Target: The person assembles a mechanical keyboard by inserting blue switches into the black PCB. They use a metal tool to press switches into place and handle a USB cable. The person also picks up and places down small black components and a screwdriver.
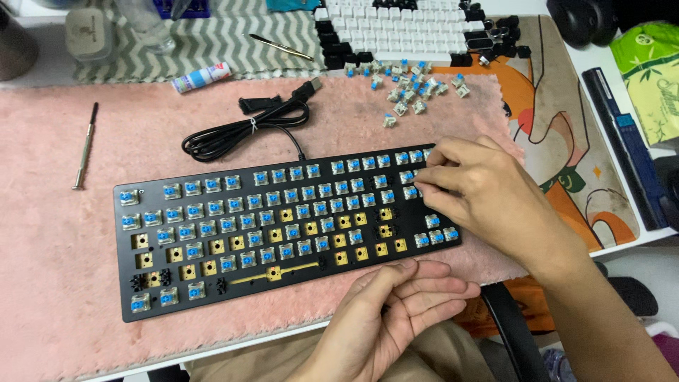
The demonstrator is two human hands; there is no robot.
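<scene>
Under the right hand (481, 191) the keyboard plate (283, 233) looks like matt black metal or plastic — I cannot tell which. Its switches (212, 185) have clear, glossy plastic housings with blue stems, and in the empty sockets a yellowish, dull board shows. Below the plate, and near the left hand (389, 318), lies a pink cloth (56, 233), fluffy and rough like a towel. Beyond the right hand, loose switches (410, 85) of the same shiny plastic lie on it. The cable (233, 134) left of that hand is black rubber with a soft shine. Far to the left, a thin tool (85, 145) looks like smooth metal — slightly glossy.
</scene>
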